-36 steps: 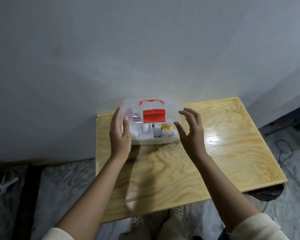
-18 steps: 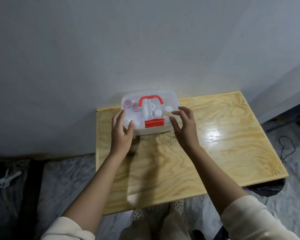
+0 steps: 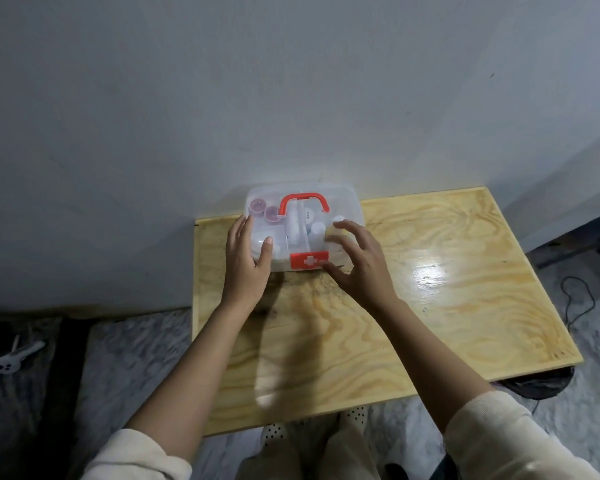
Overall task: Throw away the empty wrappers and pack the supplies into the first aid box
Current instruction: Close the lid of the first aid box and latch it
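The clear plastic first aid box (image 3: 343, 202) stands at the far left of the wooden table (image 3: 430, 306), against the wall. Its lid is down, with a red handle (image 3: 303, 199) on top and a red cross latch (image 3: 309, 260) at the front. White bottles and pink-capped items show through the lid. My left hand (image 3: 248, 258) grips the box's left front corner, thumb on the lid. My right hand (image 3: 357, 258) rests on the lid's right front with fingers spread, its thumb at the latch.
A grey wall rises right behind the table. Marbled floor lies on both sides. A white plug (image 3: 13, 358) lies on the floor at left, a black cable (image 3: 579, 299) at right. My feet in dotted slippers (image 3: 274, 434) show below the table's near edge.
The lid, upright a second ago, has swung down shut over the supplies. Both hands followed it down and now press on its front corners.
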